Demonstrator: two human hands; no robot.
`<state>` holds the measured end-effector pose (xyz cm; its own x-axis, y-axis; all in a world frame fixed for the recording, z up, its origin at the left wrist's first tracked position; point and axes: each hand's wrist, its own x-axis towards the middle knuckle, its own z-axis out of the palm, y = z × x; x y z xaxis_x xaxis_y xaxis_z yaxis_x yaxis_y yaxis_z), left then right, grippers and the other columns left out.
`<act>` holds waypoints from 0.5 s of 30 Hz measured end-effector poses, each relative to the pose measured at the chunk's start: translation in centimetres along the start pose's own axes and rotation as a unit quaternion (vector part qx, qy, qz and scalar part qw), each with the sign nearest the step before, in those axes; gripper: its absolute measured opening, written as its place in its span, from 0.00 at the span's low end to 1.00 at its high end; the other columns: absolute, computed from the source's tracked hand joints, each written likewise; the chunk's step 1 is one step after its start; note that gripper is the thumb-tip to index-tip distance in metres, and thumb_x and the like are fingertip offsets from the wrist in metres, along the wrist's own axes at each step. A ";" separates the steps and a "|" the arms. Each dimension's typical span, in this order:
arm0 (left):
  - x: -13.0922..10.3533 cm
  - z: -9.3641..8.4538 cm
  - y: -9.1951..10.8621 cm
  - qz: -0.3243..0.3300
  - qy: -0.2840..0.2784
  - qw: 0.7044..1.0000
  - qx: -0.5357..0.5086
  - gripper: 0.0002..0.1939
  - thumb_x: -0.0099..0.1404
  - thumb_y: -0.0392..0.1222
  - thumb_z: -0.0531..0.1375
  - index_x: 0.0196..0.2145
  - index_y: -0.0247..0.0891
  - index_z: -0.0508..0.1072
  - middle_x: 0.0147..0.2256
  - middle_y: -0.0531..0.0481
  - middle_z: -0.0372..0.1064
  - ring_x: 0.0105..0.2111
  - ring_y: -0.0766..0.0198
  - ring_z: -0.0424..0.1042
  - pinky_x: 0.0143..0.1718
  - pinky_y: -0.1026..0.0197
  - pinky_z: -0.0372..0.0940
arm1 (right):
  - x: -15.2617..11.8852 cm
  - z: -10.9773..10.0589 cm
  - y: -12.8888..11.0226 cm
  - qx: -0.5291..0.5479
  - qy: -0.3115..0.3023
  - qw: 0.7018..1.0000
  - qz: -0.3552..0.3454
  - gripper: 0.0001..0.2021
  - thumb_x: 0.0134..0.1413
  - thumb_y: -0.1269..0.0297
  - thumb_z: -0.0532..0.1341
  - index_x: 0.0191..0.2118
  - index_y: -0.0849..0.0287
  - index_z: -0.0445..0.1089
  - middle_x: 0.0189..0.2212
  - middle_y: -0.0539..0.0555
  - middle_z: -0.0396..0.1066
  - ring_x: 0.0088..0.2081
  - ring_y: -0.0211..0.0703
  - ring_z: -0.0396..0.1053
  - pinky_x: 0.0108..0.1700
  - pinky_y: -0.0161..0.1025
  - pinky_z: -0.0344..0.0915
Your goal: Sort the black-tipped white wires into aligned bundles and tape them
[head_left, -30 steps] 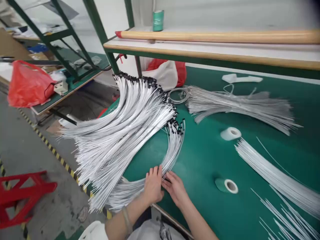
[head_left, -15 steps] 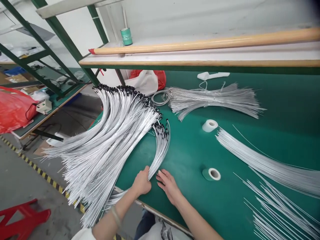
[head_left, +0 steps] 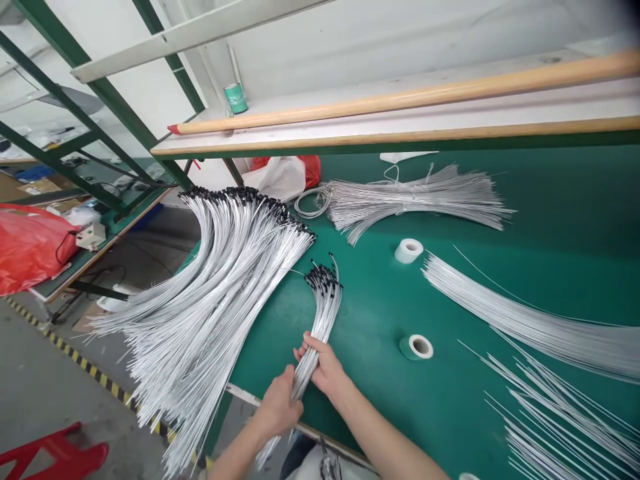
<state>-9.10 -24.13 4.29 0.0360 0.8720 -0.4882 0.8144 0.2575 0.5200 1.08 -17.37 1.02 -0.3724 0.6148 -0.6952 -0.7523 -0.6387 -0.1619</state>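
A small bundle of grey-white cables [head_left: 326,313] with black ends lies across the front edge of the table, its black tips pointing away from me. My right hand [head_left: 323,363] is wrapped round its middle. Lower down, my left hand [head_left: 281,403] grips the same bundle close to the table's edge. The bundle's tail hangs past the edge below my left hand. To the left spreads a large heap of similar cables [head_left: 235,280] with black ends, apart from the bundle I hold.
Two tape rolls, a white roll [head_left: 409,251] and a green-white roll [head_left: 419,347], stand on the green table [head_left: 370,300]. Loose white cables [head_left: 540,320] lie at the right, and a tied cable bundle [head_left: 415,197] behind. A shelf [head_left: 400,137] carrying a wooden pole [head_left: 375,103] runs above.
My right hand has closed round the small bundle, having been open beside it. My left hand has moved down toward me, and the bundle has come away from the heap.
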 end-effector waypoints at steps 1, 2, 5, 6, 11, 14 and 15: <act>-0.9 0.1 0.3 0.003 0.053 0.999 0.007 0.22 0.47 0.32 0.54 0.43 0.32 0.62 0.39 0.41 0.65 0.41 0.53 0.63 0.40 0.55 0.57 | -0.2 0.0 0.1 0.006 0.002 1.000 0.001 0.13 0.29 0.71 0.69 0.24 0.60 0.64 0.11 0.41 0.61 0.15 0.31 0.61 0.30 0.34 0.64; -2.0 0.3 0.5 0.013 0.118 0.993 0.001 0.22 0.50 0.35 0.55 0.45 0.32 0.61 0.43 0.38 0.63 0.44 0.51 0.61 0.43 0.52 0.56 | -0.3 0.1 0.2 0.010 0.001 1.000 0.001 0.13 0.29 0.70 0.68 0.24 0.59 0.63 0.10 0.41 0.60 0.15 0.30 0.60 0.29 0.33 0.64; -5.0 1.5 0.9 0.040 0.163 0.978 -0.126 0.13 0.56 0.47 0.54 0.36 0.38 0.68 0.34 0.43 0.67 0.37 0.55 0.65 0.39 0.54 0.59 | -1.0 0.8 0.1 0.027 -0.001 1.000 0.007 0.14 0.30 0.70 0.68 0.23 0.58 0.61 0.10 0.39 0.57 0.14 0.28 0.57 0.28 0.31 0.63; -5.7 2.2 0.9 0.022 0.112 0.974 -0.194 0.14 0.56 0.52 0.54 0.29 0.38 0.69 0.28 0.45 0.67 0.31 0.58 0.66 0.35 0.57 0.61 | -1.3 1.1 0.0 0.036 -0.003 0.999 0.010 0.14 0.30 0.70 0.68 0.22 0.58 0.60 0.10 0.39 0.56 0.14 0.28 0.57 0.28 0.30 0.63; -5.4 5.6 0.4 -0.106 -0.115 0.758 -0.633 0.38 0.39 0.74 0.52 0.38 0.43 0.71 0.44 0.40 0.67 0.42 0.50 0.67 0.37 0.49 0.64 | -3.3 3.0 -1.1 0.084 -0.040 0.995 0.038 0.16 0.37 0.71 0.66 0.18 0.58 0.55 0.12 0.39 0.53 0.15 0.27 0.55 0.30 0.31 0.64; -4.9 5.3 0.2 -0.070 0.019 0.610 -0.789 0.39 0.39 0.77 0.44 0.40 0.53 0.71 0.53 0.50 0.59 0.55 0.49 0.55 0.49 0.47 0.57 | -4.8 3.9 -1.9 0.111 -0.057 0.990 0.059 0.16 0.41 0.70 0.64 0.17 0.57 0.53 0.12 0.39 0.52 0.15 0.27 0.55 0.32 0.33 0.65; -5.1 4.7 0.1 -0.055 0.073 0.576 -0.812 0.38 0.41 0.77 0.42 0.40 0.55 0.71 0.54 0.53 0.59 0.56 0.51 0.52 0.51 0.48 0.56 | -5.3 4.0 -2.2 0.117 -0.060 0.989 0.065 0.16 0.42 0.70 0.63 0.17 0.57 0.53 0.12 0.39 0.51 0.15 0.27 0.55 0.33 0.33 0.65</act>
<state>-6.46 -30.49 3.54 -0.1097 0.8089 -0.5776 -0.8139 0.2605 0.5193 2.51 -17.43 7.89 -0.5260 0.5941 -0.6086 -0.7937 -0.6000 0.1003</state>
